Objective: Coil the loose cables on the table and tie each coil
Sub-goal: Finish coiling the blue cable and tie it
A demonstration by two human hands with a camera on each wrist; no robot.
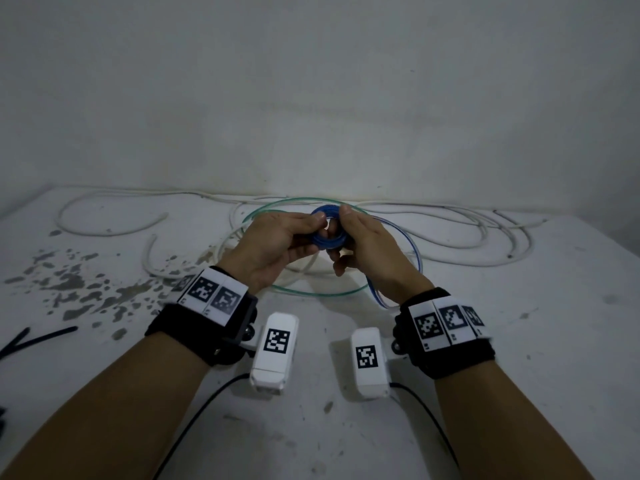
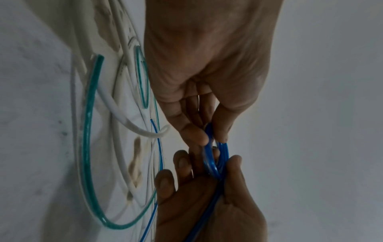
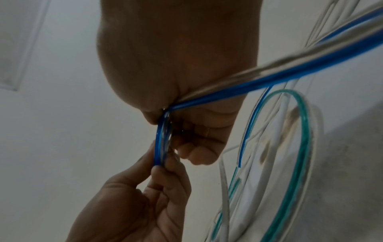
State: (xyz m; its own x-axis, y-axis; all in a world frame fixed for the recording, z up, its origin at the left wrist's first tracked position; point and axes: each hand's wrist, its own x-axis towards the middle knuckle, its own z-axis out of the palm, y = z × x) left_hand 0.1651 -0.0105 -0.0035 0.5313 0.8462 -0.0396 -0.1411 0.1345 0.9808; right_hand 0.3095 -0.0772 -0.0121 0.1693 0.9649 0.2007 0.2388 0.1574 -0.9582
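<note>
dim, flat, bluish light throughout; wrist views soft and blurred, wide-angle edges bowed.

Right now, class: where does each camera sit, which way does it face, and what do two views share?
Head: on the head, looking down at the table; both forearms, left hand, right hand.
Left wrist: along the left hand to the blue cable coil.
Right wrist: along the right hand, fingers gripping the coil.
Shared: coil, green cable.
</note>
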